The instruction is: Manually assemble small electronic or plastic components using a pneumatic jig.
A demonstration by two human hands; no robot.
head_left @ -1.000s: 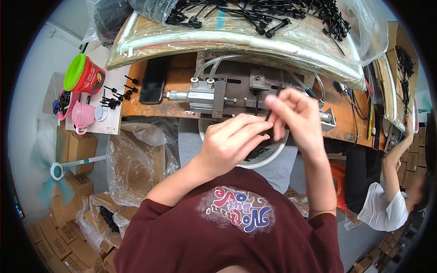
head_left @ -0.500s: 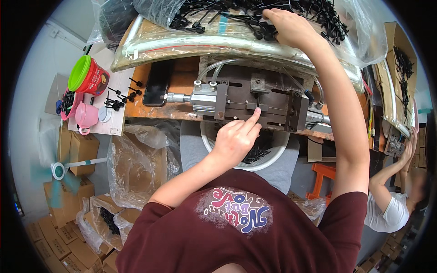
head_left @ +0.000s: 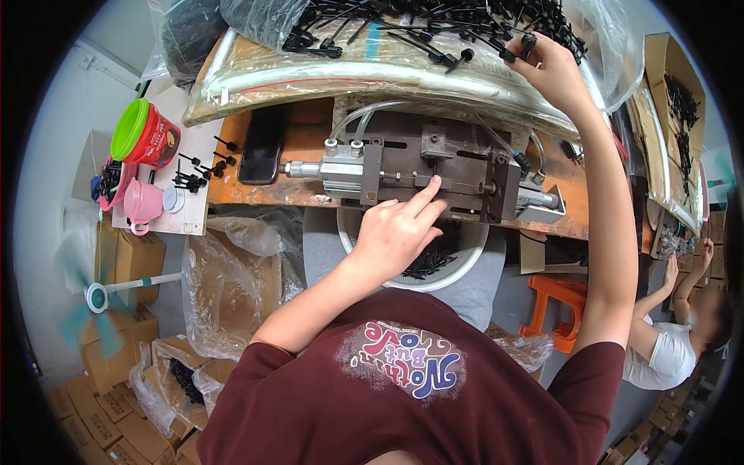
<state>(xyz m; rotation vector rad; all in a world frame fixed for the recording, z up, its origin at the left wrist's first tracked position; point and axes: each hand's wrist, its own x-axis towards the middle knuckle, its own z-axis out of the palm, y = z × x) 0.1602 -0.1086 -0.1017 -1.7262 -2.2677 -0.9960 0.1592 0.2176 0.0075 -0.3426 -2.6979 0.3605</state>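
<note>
Right hand (head_left: 553, 71) has been shifted rightward since the earlier frame. Center, left hand (head_left: 394, 234) is rested on the metal jig (head_left: 409, 159), fingers loosely spread. Upper right, a black part (head_left: 528, 42) seems pinched. Picking step, probably; clean lift needed.

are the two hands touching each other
Apart: the head view shows the left hand at the metal fixture and the right hand up by the black parts, with a wide gap between.

Wide head-worn fisheye view, facing down, near, over left hand (head_left: 397, 232), right hand (head_left: 554, 74), workbench (head_left: 308, 136)
</note>
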